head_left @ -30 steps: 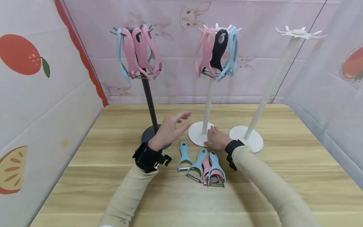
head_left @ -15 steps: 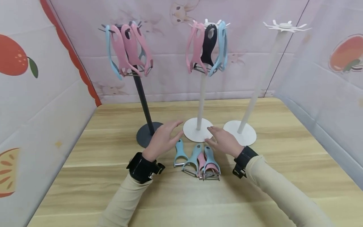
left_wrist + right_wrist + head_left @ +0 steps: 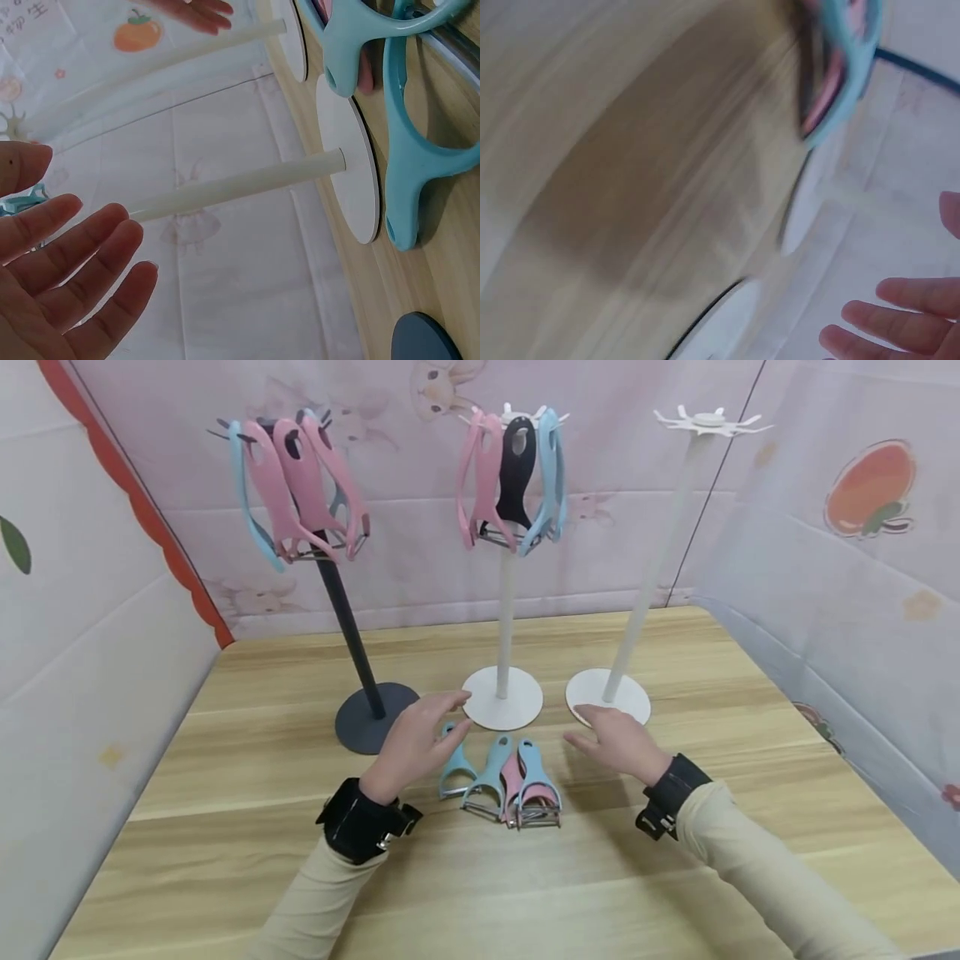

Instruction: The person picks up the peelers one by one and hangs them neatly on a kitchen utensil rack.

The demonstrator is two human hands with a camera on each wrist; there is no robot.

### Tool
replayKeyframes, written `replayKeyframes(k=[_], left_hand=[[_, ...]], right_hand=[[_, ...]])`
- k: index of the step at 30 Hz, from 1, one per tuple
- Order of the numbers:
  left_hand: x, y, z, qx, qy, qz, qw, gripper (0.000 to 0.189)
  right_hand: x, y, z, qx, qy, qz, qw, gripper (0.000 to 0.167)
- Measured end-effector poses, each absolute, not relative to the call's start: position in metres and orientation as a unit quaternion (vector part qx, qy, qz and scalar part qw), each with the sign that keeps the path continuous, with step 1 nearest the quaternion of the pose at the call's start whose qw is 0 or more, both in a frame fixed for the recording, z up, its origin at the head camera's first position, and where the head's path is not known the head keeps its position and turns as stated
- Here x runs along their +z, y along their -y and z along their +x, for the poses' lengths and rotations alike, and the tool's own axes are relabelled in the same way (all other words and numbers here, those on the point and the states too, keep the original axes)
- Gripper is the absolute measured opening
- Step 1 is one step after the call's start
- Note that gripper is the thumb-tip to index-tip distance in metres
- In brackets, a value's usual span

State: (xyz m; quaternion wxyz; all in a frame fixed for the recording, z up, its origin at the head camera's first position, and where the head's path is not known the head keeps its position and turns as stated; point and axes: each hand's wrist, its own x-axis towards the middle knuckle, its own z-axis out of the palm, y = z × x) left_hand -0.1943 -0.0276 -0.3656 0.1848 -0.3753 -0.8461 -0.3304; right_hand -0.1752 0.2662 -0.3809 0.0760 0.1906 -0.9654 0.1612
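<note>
My left hand (image 3: 415, 743), fingers relaxed and holding nothing, hovers beside a light blue peeler (image 3: 457, 772) and overlaps its handle end in the head view. To the right of that peeler, two more blue peelers (image 3: 491, 777) lie with pink peelers (image 3: 512, 774) partly hidden beneath them, blades toward me. My right hand (image 3: 621, 743) is held over the table in front of the right white stand, thumb apart from the fingers. In the left wrist view the left palm (image 3: 45, 300) is bare; in the right wrist view the right fingers (image 3: 900, 322) are spread and hold nothing.
A black stand (image 3: 347, 618) at left carries pink and blue peelers (image 3: 300, 485). The middle white stand (image 3: 506, 618) carries pink, black and blue ones. The right white stand (image 3: 652, 560) has bare hooks. Printed cloth walls (image 3: 420, 568) enclose the wooden table (image 3: 465, 902).
My right hand has drawn back from the middle stand's base and moved right. The left hand has come lower, closer to the left blue peeler. The head view has shifted; the peelers lie as before.
</note>
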Motion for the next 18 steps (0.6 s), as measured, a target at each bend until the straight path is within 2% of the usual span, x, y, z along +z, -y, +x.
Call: replayKeyframes(k=[2, 5, 13, 16, 18], left_hand=[[-0.366, 0.028, -0.194, -0.331, 0.848, -0.374, 0.181, 0.034], [-0.368, 0.029, -0.193, -0.333, 0.848, -0.372, 0.177, 0.034], [-0.376, 0.032, -0.193, -0.335, 0.849, -0.368, 0.176, 0.035], [-0.377, 0.033, -0.195, -0.331, 0.857, -0.359, 0.164, 0.034], [-0.377, 0.033, -0.197, -0.320, 0.868, -0.350, 0.143, 0.033]], right_hand=[[-0.385, -0.278, -0.179, 0.158, 0.970, 0.174, 0.068, 0.036], [-0.391, -0.295, -0.186, 0.153, 0.976, 0.148, 0.036, 0.040], [-0.400, -0.329, -0.212, 0.103, 0.986, 0.100, -0.088, 0.070], [-0.410, -0.343, -0.227, 0.092, 0.984, 0.113, -0.107, 0.080], [-0.422, -0.354, -0.239, 0.106, 0.981, 0.134, -0.097, 0.090]])
